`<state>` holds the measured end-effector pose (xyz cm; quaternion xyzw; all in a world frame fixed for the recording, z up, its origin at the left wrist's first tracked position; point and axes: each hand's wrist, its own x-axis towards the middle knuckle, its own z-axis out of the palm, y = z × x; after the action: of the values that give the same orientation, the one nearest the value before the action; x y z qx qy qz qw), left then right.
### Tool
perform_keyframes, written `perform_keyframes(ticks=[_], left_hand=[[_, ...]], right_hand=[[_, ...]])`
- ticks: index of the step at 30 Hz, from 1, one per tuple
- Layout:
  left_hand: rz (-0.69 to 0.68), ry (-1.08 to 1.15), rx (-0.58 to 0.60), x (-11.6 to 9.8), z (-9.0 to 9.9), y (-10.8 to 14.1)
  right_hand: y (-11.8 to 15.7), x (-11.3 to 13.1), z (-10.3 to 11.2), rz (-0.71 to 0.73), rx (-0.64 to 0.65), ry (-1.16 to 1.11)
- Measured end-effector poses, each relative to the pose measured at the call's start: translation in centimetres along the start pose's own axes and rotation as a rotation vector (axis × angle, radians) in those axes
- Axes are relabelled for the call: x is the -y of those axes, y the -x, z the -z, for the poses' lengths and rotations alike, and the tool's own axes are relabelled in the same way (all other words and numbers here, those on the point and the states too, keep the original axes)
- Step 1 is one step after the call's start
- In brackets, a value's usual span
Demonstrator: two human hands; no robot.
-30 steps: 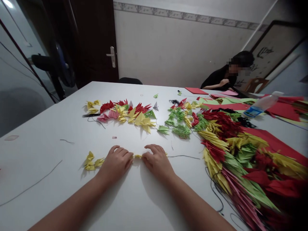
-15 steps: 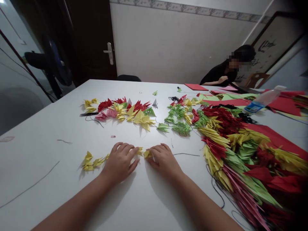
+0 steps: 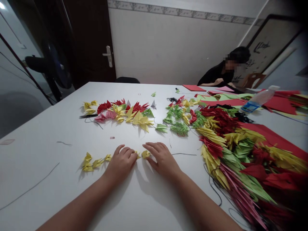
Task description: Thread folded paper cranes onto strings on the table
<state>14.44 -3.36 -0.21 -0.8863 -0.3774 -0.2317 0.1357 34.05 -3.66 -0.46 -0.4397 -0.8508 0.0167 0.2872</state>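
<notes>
A string of small yellow folded-paper pieces (image 3: 97,163) lies across the white table (image 3: 72,195). My left hand (image 3: 122,160) covers the middle of this string, its fingers curled round a part that is mostly hidden. Just to the right, my right hand (image 3: 161,158) has its thumb and fingers apart beside a yellow piece (image 3: 145,154) at the string's right part. Dark thread (image 3: 184,154) runs out to the right from under that hand.
Colourful folded-paper garlands (image 3: 134,112) lie farther back, with black scissors (image 3: 88,116) at their left. A large paper pile (image 3: 240,154) fills the right side. Beyond it are a bottle (image 3: 260,100) and a seated person (image 3: 223,69). Loose thread (image 3: 33,187) lies left.
My right hand's thumb and fingers have spread from the yellow piece, showing more of it. My left fingers have drawn closer together. The view has shifted slightly.
</notes>
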Motion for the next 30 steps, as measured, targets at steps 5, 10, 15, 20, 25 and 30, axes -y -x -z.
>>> perform_keyframes(ticks=[5, 10, 15, 20, 25, 30], left_hand=[[-0.036, -0.019, -0.066, 0.1, -0.5, 0.3], [-0.082, -0.02, -0.098, 0.5, -1.0, 0.5], [-0.076, -0.01, -0.101, 0.7, -1.1, 0.4], [-0.047, 0.019, -0.096, 0.6, -0.8, 0.4], [-0.019, 0.029, -0.077, 0.3, -0.3, 0.5], [-0.025, 0.059, -0.064, 0.4, -0.4, 0.3]], right_hand=[[-0.1, -0.5, -0.6, 0.019, 0.032, -0.032], [-0.2, -1.2, -0.8, -0.07, -0.04, -0.117], [-0.3, -1.1, -0.5, -0.102, -0.011, -0.078], [0.5, -1.8, 1.5, -0.208, -0.026, -0.092], [1.6, -3.1, 3.2, -0.189, 0.139, -0.167], [1.4, -3.5, 2.8, -0.126, 0.141, -0.191]])
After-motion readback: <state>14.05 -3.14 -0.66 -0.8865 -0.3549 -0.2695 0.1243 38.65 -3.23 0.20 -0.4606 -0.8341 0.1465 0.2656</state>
